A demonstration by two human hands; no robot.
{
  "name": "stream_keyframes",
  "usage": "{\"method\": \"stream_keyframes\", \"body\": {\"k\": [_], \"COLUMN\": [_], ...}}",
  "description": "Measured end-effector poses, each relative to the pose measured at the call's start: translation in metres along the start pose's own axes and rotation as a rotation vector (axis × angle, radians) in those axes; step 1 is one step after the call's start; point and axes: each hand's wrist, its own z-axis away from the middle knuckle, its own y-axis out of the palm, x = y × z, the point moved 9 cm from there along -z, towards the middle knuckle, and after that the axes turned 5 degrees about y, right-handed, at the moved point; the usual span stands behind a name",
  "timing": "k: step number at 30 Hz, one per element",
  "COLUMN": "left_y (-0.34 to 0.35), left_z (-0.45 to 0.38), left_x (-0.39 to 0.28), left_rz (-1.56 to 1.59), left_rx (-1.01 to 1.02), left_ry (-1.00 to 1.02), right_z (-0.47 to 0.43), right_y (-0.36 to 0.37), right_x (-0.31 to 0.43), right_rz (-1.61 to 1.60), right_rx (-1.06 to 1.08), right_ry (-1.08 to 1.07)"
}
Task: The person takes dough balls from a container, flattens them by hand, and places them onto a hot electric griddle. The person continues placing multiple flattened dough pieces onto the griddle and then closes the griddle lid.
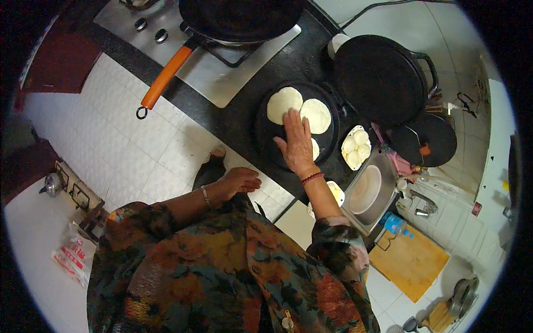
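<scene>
My right hand [296, 143] lies palm down over a round black griddle [266, 150]. Its fingertips rest on the lower edge of a flat pale dough round [284, 104], and it grips nothing. A second dough round [316, 116] lies to the right, close to the fingers. The hand covers most of a third dough round [315, 150]. My left hand [239, 183] hovers in front of my body, loosely curled, with nothing visible in it. Right of the griddle, several dough balls [352, 158] sit on a scalloped plate [355, 168]. My right forearm partly hides another plate [340, 195].
A raised round black lid [379, 79] adjoins the griddle. Over the gas hob [216, 83] stands a dark pan [241, 18], its orange handle [166, 77] jutting past the counter edge. At right are a sink [389, 170] with a basin [365, 189], a bottle [395, 223] and a wooden board [410, 262].
</scene>
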Motion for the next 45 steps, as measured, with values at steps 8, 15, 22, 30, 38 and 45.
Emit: {"method": "stream_keyframes", "body": {"k": [8, 15, 22, 30, 38, 45], "left_y": [-0.004, 0.004, 0.009, 0.002, 0.019, 0.012], "left_z": [-0.011, -0.001, 0.003, 0.0, 0.013, 0.001], "left_x": [0.015, 0.003, -0.001, 0.007, -0.011, 0.003], "left_rz": [-0.044, -0.113, -0.126, -0.089, -0.128, -0.112], "left_rx": [0.004, 0.015, 0.016, -0.022, -0.057, -0.021], "left_ry": [-0.063, -0.042, -0.024, -0.043, -0.073, -0.092], "right_z": [0.004, -0.007, -0.02, -0.009, 0.019, 0.085], "right_y": [-0.039, -0.029, -0.015, -0.022, -0.043, -0.03], "right_x": [-0.048, -0.081, -0.103, -0.101, -0.095, -0.056], "right_rz": [-0.138, -0.016, 0.046, -0.022, -0.265, -0.111], "right_rx": [-0.324, -0.192, -0.151, -0.233, -0.264, -0.199], "right_ry": [0.033, -0.007, 0.025, 0.084, 0.198, 0.08]}}
